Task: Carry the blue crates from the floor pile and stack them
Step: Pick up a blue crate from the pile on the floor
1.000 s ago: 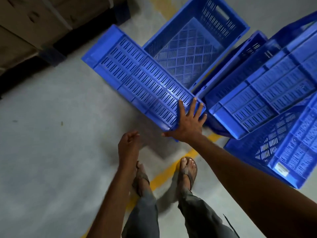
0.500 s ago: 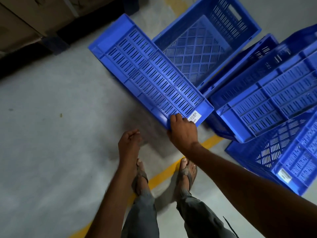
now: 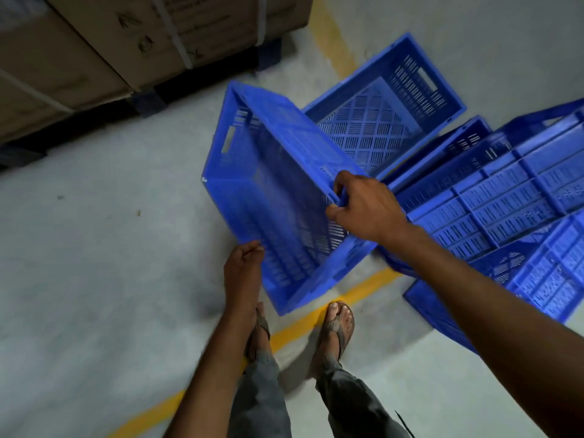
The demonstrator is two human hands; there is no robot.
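A blue slotted crate [image 3: 271, 191] is tilted in front of me, its open side turned toward me and to the left. My right hand [image 3: 363, 207] grips its right rim with fingers curled over the edge. My left hand [image 3: 243, 263] touches the crate's lower left rim, fingers bent against it. Behind it another blue crate [image 3: 388, 112] lies open side up on the floor. To the right, a pile of blue crates [image 3: 505, 197] lies jumbled, some upside down.
Strapped cardboard boxes [image 3: 110, 36] on a dark pallet stand at the top left. A yellow floor line [image 3: 316, 320] runs under my sandalled feet [image 3: 336, 327]. Grey concrete floor [image 3: 94, 279] spreads to the left.
The crate has been rolled from lying on its side, wall up, to open side facing me. My right hand shifted to the right rim and my left hand came up against the lower rim.
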